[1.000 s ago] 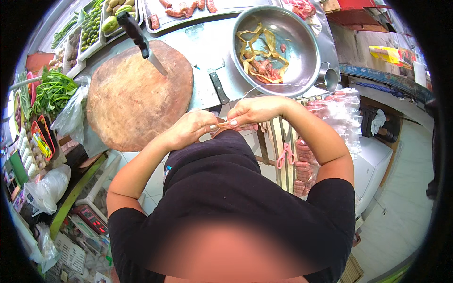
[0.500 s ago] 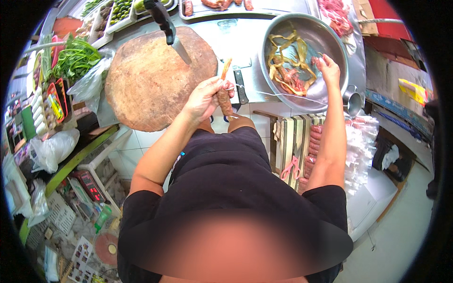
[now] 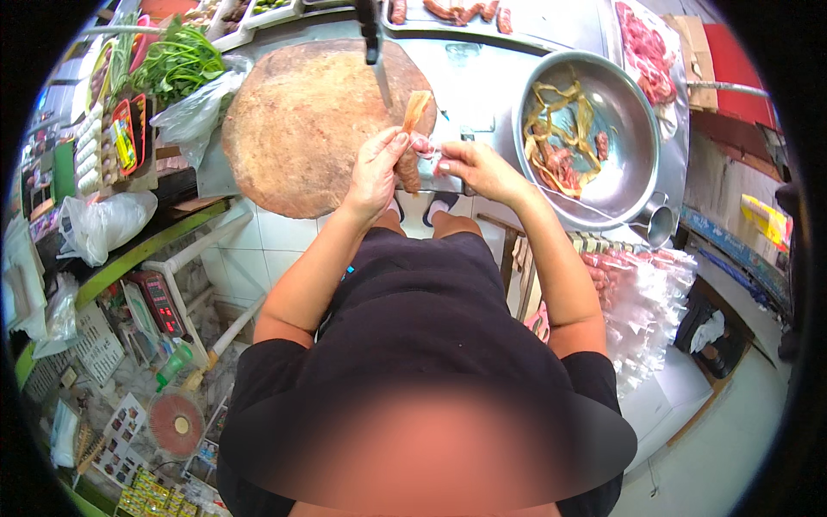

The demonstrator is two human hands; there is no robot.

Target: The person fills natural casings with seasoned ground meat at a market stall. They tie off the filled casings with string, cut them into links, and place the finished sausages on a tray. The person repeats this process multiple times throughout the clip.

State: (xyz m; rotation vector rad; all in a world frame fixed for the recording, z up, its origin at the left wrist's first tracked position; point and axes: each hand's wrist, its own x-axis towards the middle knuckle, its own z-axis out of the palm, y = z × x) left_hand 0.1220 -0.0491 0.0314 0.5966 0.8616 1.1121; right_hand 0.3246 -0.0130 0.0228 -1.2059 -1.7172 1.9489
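My left hand [image 3: 376, 172] is closed around a short stuffed sausage [image 3: 409, 175], held upright over the table's front edge. An empty, yellowish casing end [image 3: 418, 108] sticks up above its fingers. My right hand [image 3: 489, 172] is beside it, fingertips pinching the white string [image 3: 575, 205] at the sausage's tied part. From there the string runs right, past the steel bowl [image 3: 624, 185]. Inside the bowl lie loose casings [image 3: 586, 131], minced meat [image 3: 558, 171] and a small separate meat piece [image 3: 602, 146]. My fingers hide the exact knot.
A round wooden chopping board [image 3: 297, 129] lies at left, with a knife [image 3: 372, 43] upright above its far right part. A metal cup [image 3: 659, 226] hangs by the bowl. Sausages [image 3: 465, 12] lie on a far tray. Raw meat [image 3: 646, 56] is at far right; leafy greens [image 3: 183, 65] at left.
My right hand has moved left from over the bowl to the sausage, bringing its fingers to the string there. My left hand still grips the sausage. The whole view has shifted slightly.
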